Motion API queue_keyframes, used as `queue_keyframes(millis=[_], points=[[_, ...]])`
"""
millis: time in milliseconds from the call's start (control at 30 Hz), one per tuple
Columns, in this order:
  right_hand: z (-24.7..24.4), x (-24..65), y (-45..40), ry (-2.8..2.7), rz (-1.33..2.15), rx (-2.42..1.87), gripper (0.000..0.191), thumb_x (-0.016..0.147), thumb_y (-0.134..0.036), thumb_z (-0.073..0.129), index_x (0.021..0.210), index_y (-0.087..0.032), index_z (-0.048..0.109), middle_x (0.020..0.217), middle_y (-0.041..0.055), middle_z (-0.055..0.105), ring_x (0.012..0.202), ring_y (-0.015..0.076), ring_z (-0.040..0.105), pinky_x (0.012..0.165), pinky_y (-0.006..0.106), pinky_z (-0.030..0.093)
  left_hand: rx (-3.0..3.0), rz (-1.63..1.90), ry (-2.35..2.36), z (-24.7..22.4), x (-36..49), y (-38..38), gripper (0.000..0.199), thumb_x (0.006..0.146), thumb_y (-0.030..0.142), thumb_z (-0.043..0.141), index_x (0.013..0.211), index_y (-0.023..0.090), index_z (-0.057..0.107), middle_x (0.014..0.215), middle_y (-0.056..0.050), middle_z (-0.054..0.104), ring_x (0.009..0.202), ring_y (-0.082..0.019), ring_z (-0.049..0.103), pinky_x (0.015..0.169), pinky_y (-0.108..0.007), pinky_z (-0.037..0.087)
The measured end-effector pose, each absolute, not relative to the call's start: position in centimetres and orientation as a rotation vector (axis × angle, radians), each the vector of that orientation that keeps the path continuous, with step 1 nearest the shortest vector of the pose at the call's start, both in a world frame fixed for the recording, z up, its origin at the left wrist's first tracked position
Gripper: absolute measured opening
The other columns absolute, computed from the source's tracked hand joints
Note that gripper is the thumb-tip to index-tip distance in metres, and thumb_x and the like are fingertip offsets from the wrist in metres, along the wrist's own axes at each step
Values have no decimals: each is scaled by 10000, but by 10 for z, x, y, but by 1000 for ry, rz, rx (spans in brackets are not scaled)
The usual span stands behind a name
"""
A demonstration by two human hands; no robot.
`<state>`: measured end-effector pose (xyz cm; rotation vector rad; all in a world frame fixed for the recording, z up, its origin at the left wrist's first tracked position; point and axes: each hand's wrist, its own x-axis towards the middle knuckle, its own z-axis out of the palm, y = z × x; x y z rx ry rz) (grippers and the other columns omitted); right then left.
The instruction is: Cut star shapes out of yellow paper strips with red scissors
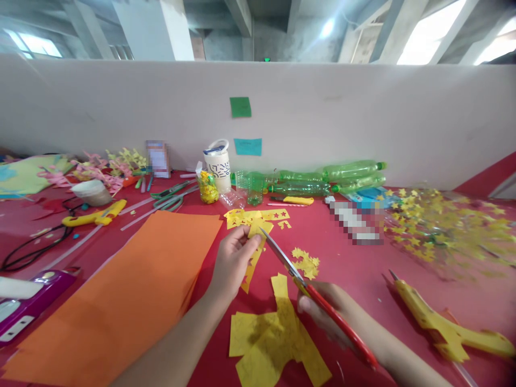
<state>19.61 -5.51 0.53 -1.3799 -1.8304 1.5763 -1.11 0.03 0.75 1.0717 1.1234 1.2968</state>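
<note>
My left hand pinches a small piece of yellow paper between thumb and fingers. Gripped in my right hand is a pair of scissors with red handles, their blade tips touching the edge of that paper. A yellow strip with star-shaped holes is below my left fingers; whether it is joined to the held piece I cannot tell. Small cut yellow stars lie heaped beyond my right hand. Nearer me, several yellow paper sheets overlap on the red table.
Orange sheets cover the left side. Yellow glue guns lie at the left and right. Green plastic bottles and a white cup are by the white partition. Star-covered stems spread at the right.
</note>
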Motion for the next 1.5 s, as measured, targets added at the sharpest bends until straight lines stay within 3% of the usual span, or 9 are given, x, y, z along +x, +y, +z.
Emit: queue_keyframes(millis=[200,500,967,1267,1500], points=[[8,194,-55,-1724,1650,-1489,439,847,-591,504,720,-172,473,566,-62,364,475,69,338,405,183,228,1078,1273,1137,2,-12,0,210,761,387,629,834,192,604,652,30,557,540,-82,530,444,-153,360],[26,188,-56,-1657,1722,-1492,513,784,-682,506,696,-182,432,603,-51,342,521,88,369,430,187,308,990,1303,1138,10,-7,-2,247,690,390,678,777,172,602,630,10,607,500,-89,533,432,-164,357],[20,189,-55,-1685,1705,-1469,481,810,-618,534,645,-194,379,558,-61,324,477,70,327,397,179,255,958,1312,1128,12,-6,-2,265,660,405,690,752,169,612,582,13,595,487,-100,534,435,-182,356],[17,188,-54,-1654,1716,-1502,469,807,-580,568,634,-192,370,535,-71,313,451,58,298,380,173,218,986,1254,1076,3,-10,0,235,745,388,638,836,173,607,664,12,587,534,-90,525,476,-177,361],[13,191,-54,-1714,1650,-1462,492,817,-599,544,622,-198,338,547,-68,297,463,60,280,385,177,215,1004,1250,1096,8,-12,0,201,738,365,635,735,183,549,595,54,485,469,-61,434,419,-151,321]])
